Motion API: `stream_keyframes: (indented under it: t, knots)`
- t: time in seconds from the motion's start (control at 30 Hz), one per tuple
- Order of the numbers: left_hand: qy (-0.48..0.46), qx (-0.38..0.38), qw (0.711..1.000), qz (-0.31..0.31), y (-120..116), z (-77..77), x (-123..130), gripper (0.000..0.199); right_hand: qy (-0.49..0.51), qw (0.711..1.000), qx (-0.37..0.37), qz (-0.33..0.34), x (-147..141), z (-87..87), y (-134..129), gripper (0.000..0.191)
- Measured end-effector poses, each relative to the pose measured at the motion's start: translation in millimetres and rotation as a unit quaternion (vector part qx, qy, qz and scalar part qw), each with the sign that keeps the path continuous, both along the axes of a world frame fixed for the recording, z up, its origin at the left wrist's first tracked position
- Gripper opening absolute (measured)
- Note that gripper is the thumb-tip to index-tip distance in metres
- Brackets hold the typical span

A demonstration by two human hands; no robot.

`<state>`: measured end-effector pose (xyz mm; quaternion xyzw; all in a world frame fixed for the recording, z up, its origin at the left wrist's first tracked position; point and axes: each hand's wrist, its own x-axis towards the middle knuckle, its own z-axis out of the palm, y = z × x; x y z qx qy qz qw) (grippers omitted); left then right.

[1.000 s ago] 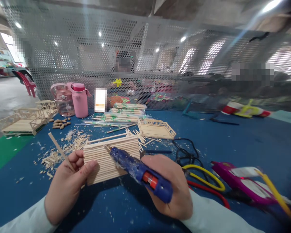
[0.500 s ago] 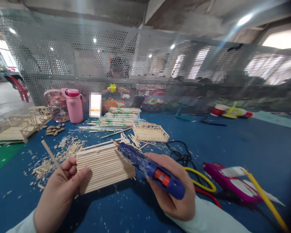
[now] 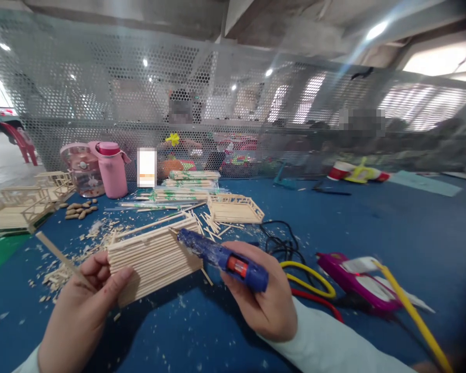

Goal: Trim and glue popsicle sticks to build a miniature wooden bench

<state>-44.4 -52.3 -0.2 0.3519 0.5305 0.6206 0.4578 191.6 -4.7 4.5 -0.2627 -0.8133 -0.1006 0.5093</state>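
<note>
My left hand (image 3: 83, 298) grips the left end of a panel (image 3: 157, 264) of thin round wooden sticks laid side by side, thumb on its front face. A loose wooden stick (image 3: 60, 255) pokes up to the left from between the same hand's fingers. My right hand (image 3: 266, 295) is wrapped round a blue pen-shaped glue gun (image 3: 213, 254) with a red part in its side. Its metal tip lies at the panel's upper edge; whether it touches I cannot tell.
Stick offcuts (image 3: 60, 274) litter the blue table (image 3: 334, 223). Behind the panel are bundled sticks (image 3: 190, 194) and a small stick-built tray (image 3: 236, 210). Pink bottles (image 3: 113, 173), peanuts (image 3: 77, 209) and stick models (image 3: 19, 210) stand left; black cable (image 3: 281, 243) and a purple tool (image 3: 357, 285) lie right.
The view has shifted slightly, so most things sit further left. The panel and glue gun stay together, the tip still near the upper edge. Both hands keep their hold.
</note>
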Motion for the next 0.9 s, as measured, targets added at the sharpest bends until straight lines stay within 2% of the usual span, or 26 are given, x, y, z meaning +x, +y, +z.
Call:
stream_keyframes:
  t: [0.23,0.7,0.9]
  knots:
    - [0.013,0.0,1.0,0.014,-0.1,4.2,2.1,0.045,-0.002,1.0,-0.009,0.0,-1.3,1.4,-0.4,0.031]
    - [0.015,0.005,1.0,0.005,-0.5,1.1,-1.2,0.042,-0.008,0.999,-0.026,-0.043,1.4,2.9,-5.4,0.027]
    - [0.01,0.013,1.0,0.003,-0.2,2.7,-1.7,0.041,-0.013,1.0,-0.009,-0.027,1.6,4.6,-2.1,0.027]
